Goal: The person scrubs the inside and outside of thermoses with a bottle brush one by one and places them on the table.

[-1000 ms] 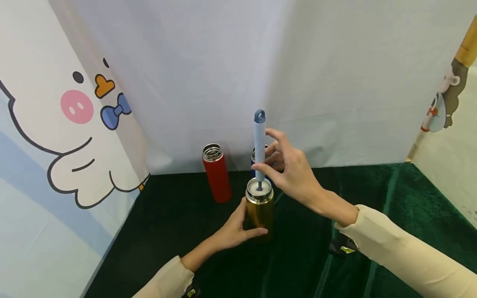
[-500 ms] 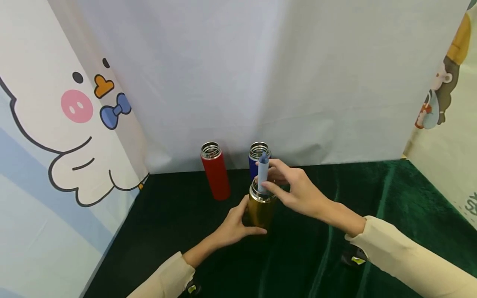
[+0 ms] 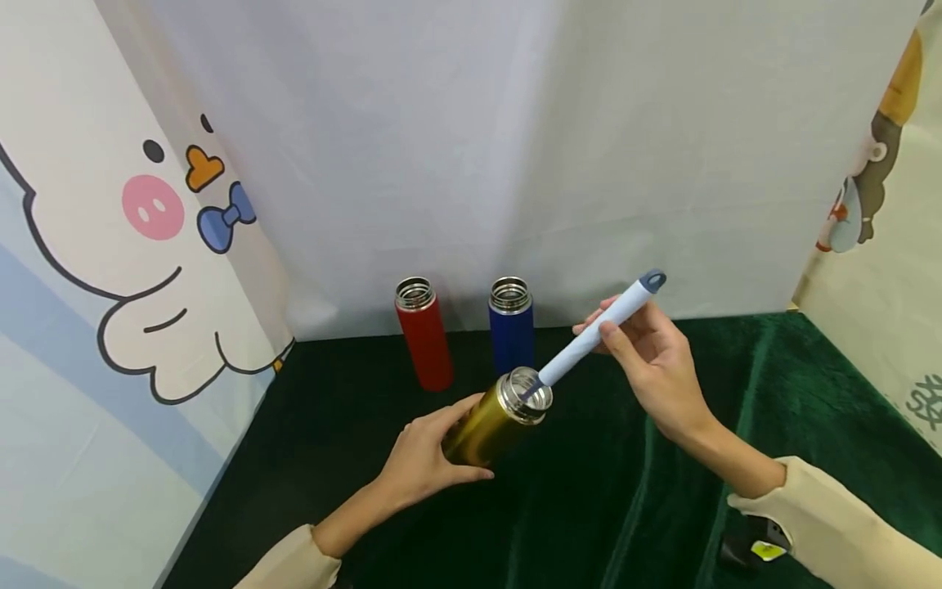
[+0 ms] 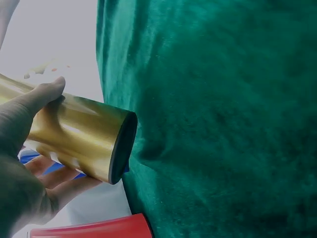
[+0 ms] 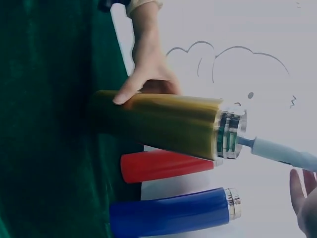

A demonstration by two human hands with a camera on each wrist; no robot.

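Observation:
My left hand (image 3: 423,460) grips a gold bottle (image 3: 482,433) by its lower body and tilts it, so that the steel mouth leans up and to the right. The bottle's dark base (image 4: 125,148) shows in the left wrist view. Between thumb and fingers, my right hand (image 3: 658,368) pinches the light blue handle of a bottle brush (image 3: 589,339). Slanting down to the left, the brush has its thin dark stem inside the bottle's mouth; its head is hidden in there. A dark blue loop tops the handle.
Behind the gold bottle stand an uncapped red bottle (image 3: 428,348) and an uncapped blue bottle (image 3: 513,335), close to the white backdrop (image 3: 412,164). A dark green velvet cloth (image 3: 589,507) covers the table. Printed side panels (image 3: 74,458) border it.
The brush was upright over the bottle, then sank deep into it; now it is drawn partly out and slants right. The bottle went from upright to tilted. The right hand moved right.

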